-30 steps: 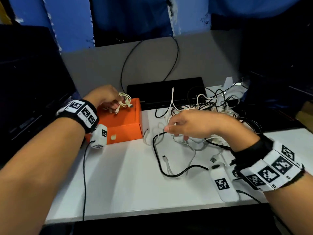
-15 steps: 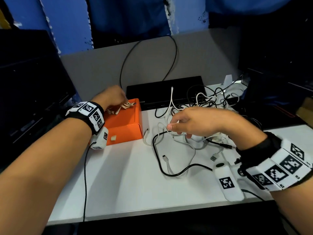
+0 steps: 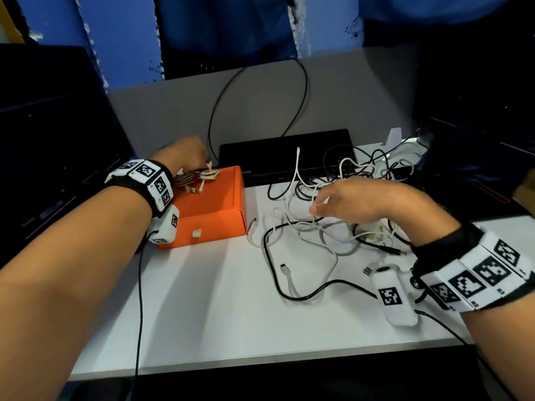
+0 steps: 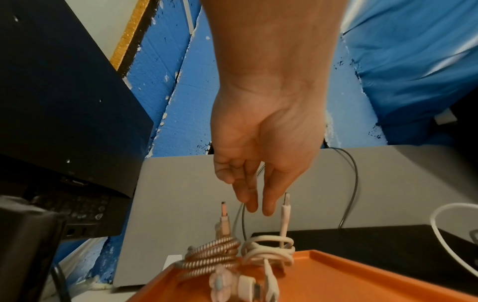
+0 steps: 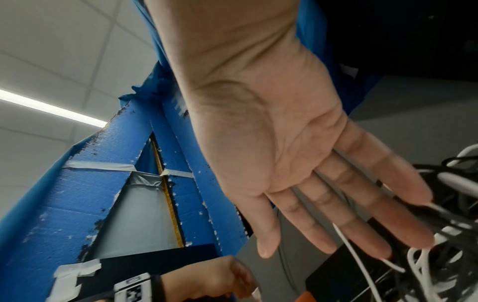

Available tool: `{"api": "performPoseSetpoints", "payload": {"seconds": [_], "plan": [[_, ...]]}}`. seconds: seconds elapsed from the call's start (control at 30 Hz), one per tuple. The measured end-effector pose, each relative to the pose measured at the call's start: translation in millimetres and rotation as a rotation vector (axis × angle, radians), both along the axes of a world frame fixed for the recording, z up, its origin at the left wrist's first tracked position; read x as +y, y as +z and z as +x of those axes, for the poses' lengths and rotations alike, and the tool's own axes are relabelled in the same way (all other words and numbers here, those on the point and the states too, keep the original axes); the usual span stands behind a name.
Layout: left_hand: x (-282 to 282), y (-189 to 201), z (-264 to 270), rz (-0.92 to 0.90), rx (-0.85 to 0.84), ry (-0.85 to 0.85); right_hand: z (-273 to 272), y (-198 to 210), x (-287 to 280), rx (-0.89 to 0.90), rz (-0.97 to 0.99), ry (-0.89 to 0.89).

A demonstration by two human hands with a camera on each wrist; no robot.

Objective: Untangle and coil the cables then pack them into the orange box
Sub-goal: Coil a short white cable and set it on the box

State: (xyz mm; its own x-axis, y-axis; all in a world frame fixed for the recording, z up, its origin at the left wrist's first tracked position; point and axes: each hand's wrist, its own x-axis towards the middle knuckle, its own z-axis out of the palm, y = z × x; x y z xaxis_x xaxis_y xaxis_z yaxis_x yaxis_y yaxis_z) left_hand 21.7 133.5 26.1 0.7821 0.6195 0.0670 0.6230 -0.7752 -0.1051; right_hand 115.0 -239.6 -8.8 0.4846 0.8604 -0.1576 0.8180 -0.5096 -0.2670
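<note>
The orange box (image 3: pixel 215 211) sits shut at the left on the white table. On its lid near the back-left corner lie a rose-gold spiral-wrapped coil (image 4: pixel 214 255) and a coiled white cable (image 4: pixel 269 251). My left hand (image 3: pixel 206 161) hovers just above them with straight fingers (image 4: pixel 252 204), holding nothing. To the right spreads a tangle of white and black cables (image 3: pixel 333 237). My right hand (image 3: pixel 318 206) hangs palm-down over it, fingers (image 5: pixel 344 230) stretched out. Loose white strands run behind the fingers, and none is gripped.
A flat black device (image 3: pixel 286 151) lies behind the box against a grey partition (image 3: pixel 362 96). Dark equipment (image 3: pixel 52 140) stands at the left. A long black cable (image 3: pixel 272 273) loops toward the table's front. A thin black lead (image 3: pixel 139 285) trails from my left wrist.
My left hand lowered the white coil onto the box lid beside the rose-gold coil and let it go, then lifted clear. My right hand stayed over the tangle, drifting slightly right.
</note>
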Motion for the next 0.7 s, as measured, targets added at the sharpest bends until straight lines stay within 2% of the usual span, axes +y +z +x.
{"api": "performPoseSetpoints", "payload": {"seconds": [0.13,0.2,0.3,0.37,0.43,0.5,0.6,0.7], "plan": [[-3.6,12.0,0.0,0.028,-0.092,-0.028,22.9,0.9,-9.2,-0.028,-0.014,-0.091],[-15.5,18.9,3.4,0.038,-0.224,-0.065,31.5,-0.3,-13.1,-0.036,-0.019,-0.129],[-65.4,22.1,11.8,-0.014,-0.333,-0.259,38.4,-4.7,-12.0,-0.049,-0.04,-0.127],[-111.3,14.2,20.5,-0.151,-0.255,-0.433,39.0,-6.9,-8.9,-0.015,-0.004,-0.108],[-152.5,-4.9,32.7,-0.372,-0.056,-0.562,39.1,-7.6,-6.4,0.021,0.094,-0.09],[-179.5,-31.0,47.8,-0.469,0.169,-0.603,40.5,-6.8,-5.6,0.041,0.24,-0.084],[-193.9,-64.4,69.2,-0.349,0.374,-0.554,44.4,-5.0,-7.2,0.072,0.412,-0.112],[-184.8,-70.7,83.5,-0.319,0.288,-0.544,50.1,-2.3,-12.8,0.013,0.41,-0.182]]}}
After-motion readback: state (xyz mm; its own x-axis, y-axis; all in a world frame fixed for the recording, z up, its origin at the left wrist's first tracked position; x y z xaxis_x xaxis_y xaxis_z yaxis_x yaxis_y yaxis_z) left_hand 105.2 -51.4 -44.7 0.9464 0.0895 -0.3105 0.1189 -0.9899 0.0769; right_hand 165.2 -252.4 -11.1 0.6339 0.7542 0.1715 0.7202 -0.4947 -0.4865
